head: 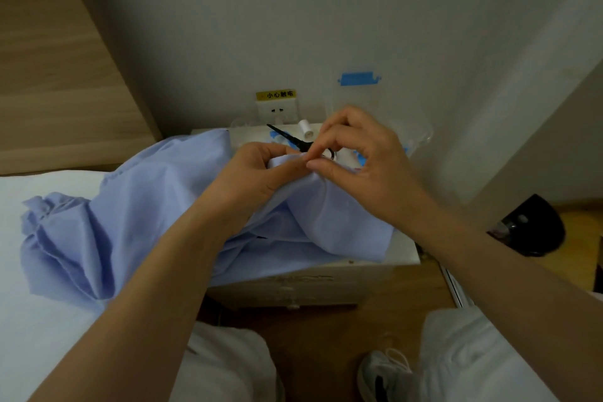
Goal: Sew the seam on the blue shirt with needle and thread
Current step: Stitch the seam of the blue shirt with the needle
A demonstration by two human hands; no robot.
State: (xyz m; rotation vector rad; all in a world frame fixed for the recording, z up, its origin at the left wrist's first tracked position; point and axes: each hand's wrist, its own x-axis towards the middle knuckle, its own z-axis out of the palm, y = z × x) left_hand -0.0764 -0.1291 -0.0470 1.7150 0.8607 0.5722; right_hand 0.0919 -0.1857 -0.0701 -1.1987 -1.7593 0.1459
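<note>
I am watching the left hand [257, 170] gripping the shirt [146, 206], which is draping from bed [49, 320] over surface [404, 251]. The right hand [355, 153] is pinching its fold. Box [375, 98] contents and needle are proving unreadable.

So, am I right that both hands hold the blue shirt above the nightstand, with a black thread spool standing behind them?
Not quite: the thread spool is white, as the head view shows. The left hand and right hand do hold the blue shirt above the nightstand.

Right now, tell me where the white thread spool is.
In the head view, the thread spool stands at the back of the nightstand, below the wall socket and just left of the right hand.
</note>
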